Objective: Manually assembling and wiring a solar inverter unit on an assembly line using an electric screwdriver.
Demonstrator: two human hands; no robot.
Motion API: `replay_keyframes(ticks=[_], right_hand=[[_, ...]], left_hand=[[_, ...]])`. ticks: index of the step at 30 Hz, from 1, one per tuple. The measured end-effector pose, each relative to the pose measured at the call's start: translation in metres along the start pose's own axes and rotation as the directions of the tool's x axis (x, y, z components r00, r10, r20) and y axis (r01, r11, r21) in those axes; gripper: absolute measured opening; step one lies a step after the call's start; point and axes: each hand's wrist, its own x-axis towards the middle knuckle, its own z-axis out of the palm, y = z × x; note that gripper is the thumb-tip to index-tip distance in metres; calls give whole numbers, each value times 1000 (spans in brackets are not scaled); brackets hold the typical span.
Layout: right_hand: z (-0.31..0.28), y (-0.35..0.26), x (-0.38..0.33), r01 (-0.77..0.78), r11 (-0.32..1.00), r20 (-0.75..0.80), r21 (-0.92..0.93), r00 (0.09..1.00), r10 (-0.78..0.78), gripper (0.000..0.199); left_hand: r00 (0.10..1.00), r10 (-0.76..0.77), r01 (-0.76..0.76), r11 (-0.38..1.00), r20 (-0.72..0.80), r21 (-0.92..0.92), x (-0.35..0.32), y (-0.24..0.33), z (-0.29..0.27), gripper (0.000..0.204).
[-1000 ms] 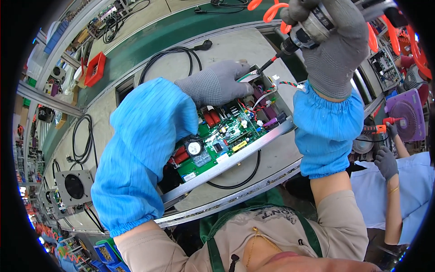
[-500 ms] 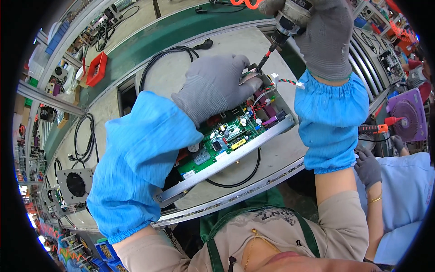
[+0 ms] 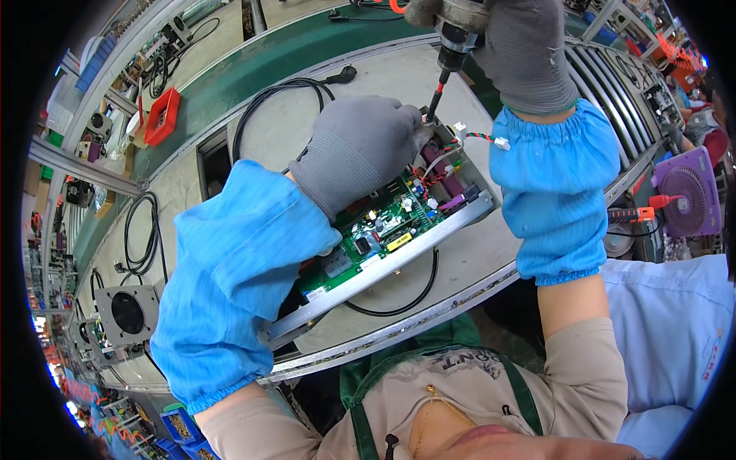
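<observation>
A grey-gloved fist, my left hand (image 3: 360, 149), is closed at the far side of a metal chassis (image 3: 399, 263). Its fingertips come close to the screwdriver bit; what they grip is hidden. Above the chassis' far right corner, my right hand (image 3: 529, 61), also gloved, grips a power screwdriver (image 3: 454, 47). The tool tilts down, and its red-and-black bit ends beside my left fingertips. Inside the chassis lies a green circuit board (image 3: 337, 264), partly under my left arm. A purple part (image 3: 451, 182) and twisted wires with a white connector (image 3: 501, 143) are at the right end.
A black power cable (image 3: 247, 116) is coiled behind the chassis on the worktable (image 3: 475, 249). To the left stand a red bin (image 3: 162, 116) and a unit with a round fan (image 3: 127, 313). On the right are metal rollers (image 3: 602, 103), a purple fan (image 3: 685, 192) and a person in blue (image 3: 667, 314).
The fingers of my left hand have curled in from a more stretched position. My right hand and the screwdriver have shifted slightly left. A co-worker's gloved hand at the right has left its place.
</observation>
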Motion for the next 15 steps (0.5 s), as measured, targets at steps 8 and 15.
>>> replay_keyframes(ticks=[8, 15], right_hand=[[8, -3, -1, 4, 1000, -14, 16, 1000, -3, 24], [4, -9, -1, -105, 978, 53, -181, 992, 116, 29]], left_hand=[[996, 70, -65, 993, -56, 97, 1, -2, 4, 26], [990, 133, -121, 970, -44, 209, 4, -7, 6, 25]])
